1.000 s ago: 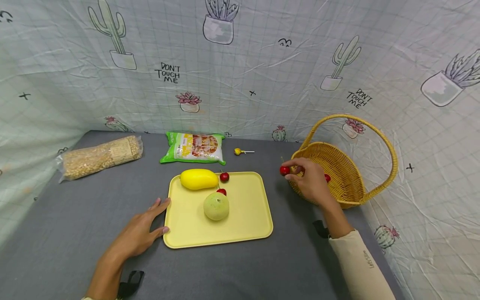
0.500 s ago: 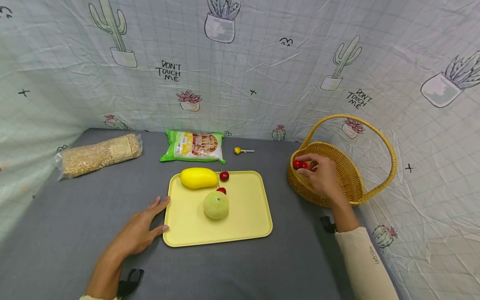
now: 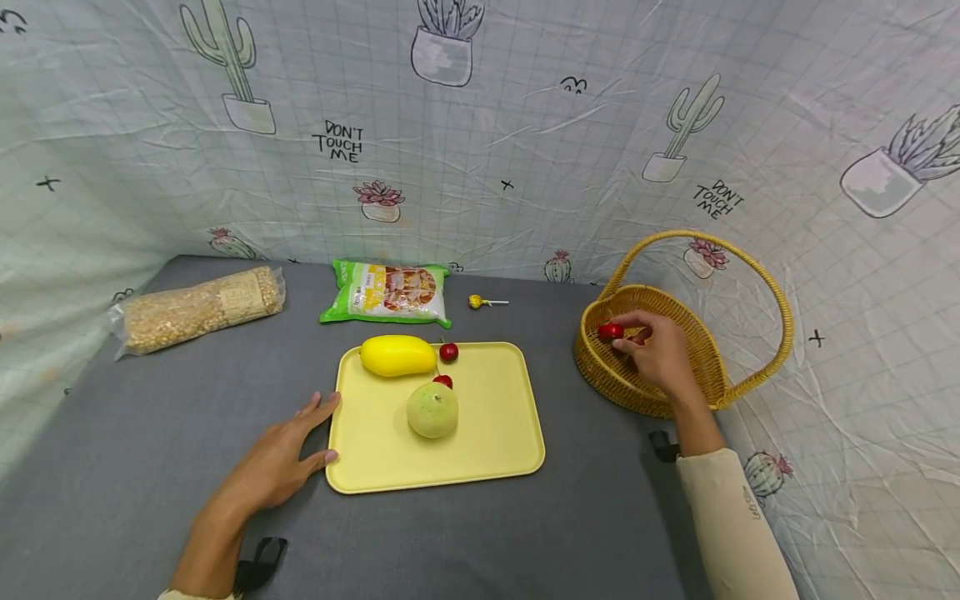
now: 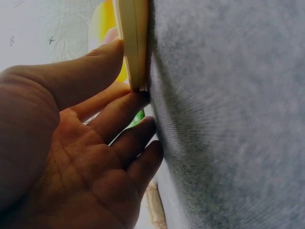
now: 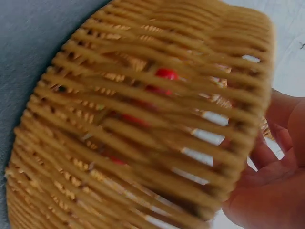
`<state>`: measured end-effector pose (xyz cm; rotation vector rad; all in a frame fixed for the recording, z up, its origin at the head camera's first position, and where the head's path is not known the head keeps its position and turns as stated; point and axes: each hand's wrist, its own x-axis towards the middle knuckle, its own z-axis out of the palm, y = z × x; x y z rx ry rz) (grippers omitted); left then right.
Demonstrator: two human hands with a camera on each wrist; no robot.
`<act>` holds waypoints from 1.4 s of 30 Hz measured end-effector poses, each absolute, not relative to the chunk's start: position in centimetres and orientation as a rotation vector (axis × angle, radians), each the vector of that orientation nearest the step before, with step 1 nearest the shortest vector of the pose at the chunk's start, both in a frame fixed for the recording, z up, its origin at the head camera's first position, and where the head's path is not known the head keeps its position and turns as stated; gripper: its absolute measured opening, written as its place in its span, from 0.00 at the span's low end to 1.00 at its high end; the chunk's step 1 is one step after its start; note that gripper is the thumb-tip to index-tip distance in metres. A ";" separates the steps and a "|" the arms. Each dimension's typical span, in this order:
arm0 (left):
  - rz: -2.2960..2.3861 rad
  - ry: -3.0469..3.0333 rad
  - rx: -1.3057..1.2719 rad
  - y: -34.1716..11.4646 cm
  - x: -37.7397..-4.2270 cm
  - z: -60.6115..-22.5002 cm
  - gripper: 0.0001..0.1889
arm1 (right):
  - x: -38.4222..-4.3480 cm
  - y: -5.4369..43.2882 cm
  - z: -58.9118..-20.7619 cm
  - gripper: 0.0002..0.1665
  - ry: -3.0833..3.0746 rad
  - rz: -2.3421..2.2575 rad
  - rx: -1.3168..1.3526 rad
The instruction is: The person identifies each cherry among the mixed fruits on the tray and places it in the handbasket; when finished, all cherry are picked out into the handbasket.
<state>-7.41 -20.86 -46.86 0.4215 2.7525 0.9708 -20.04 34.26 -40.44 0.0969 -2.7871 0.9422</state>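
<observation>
In the head view my left hand (image 3: 273, 462) rests at the left edge of a yellow tray (image 3: 487, 450), thumb and fingers spread. The left wrist view has the thumb at the tray's rim (image 4: 131, 45) and the fingers low by the grey cloth. My right hand (image 3: 660, 354) reaches into a wicker basket (image 3: 611, 383) and pinches a red cherry (image 3: 606, 332) between thumb and fingertips. More red shows right beside it. Through the weave in the right wrist view, red fruit (image 5: 167, 74) is partly hidden. The tray bears a yellow mango (image 3: 397, 356), a green round fruit (image 3: 432, 411) and two cherries (image 3: 448, 352).
Behind the tray lie a green-and-white snack bag (image 3: 390, 292) and a yellow lollipop (image 3: 487, 302). A clear bag of pale kernels (image 3: 198, 310) is at the back left. The basket's tall handle (image 3: 783, 308) arches beside my right hand. A patterned cloth hangs behind.
My right hand has carried the cherry rightward from over the basket's left rim, down into the basket. The left hand and the tray have stayed in place.
</observation>
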 end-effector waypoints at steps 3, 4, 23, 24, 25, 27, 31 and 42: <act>0.973 2.750 0.420 -20.9 -7.4 -46.9 0.45 | -20.1 34.8 -40.7 0.18 -2.833 0.946 0.064; 0.975 2.749 0.420 -20.9 -7.4 -46.9 0.45 | -20.1 35.0 -40.8 0.18 -2.848 0.942 0.059; 0.972 2.748 0.409 -20.8 -7.4 -47.0 0.45 | -20.6 37.3 -42.5 0.16 -3.045 0.823 0.075; 0.976 2.747 0.408 -20.8 -7.4 -47.0 0.45 | -20.7 37.3 -42.6 0.16 -3.056 0.819 0.072; 0.979 2.746 0.410 -20.8 -7.4 -47.0 0.45 | -20.7 37.4 -42.6 0.16 -3.068 0.811 0.071; 0.980 2.749 0.412 -20.8 -7.4 -46.9 0.45 | -20.8 37.5 -42.7 0.16 -3.087 0.797 0.063; 0.972 2.756 0.416 -20.8 -7.4 -46.9 0.45 | -20.9 37.5 -42.8 0.17 -3.113 0.794 0.058; 0.962 2.752 0.409 -20.8 -7.4 -46.9 0.45 | -21.0 37.1 -42.9 0.19 -3.107 0.807 0.055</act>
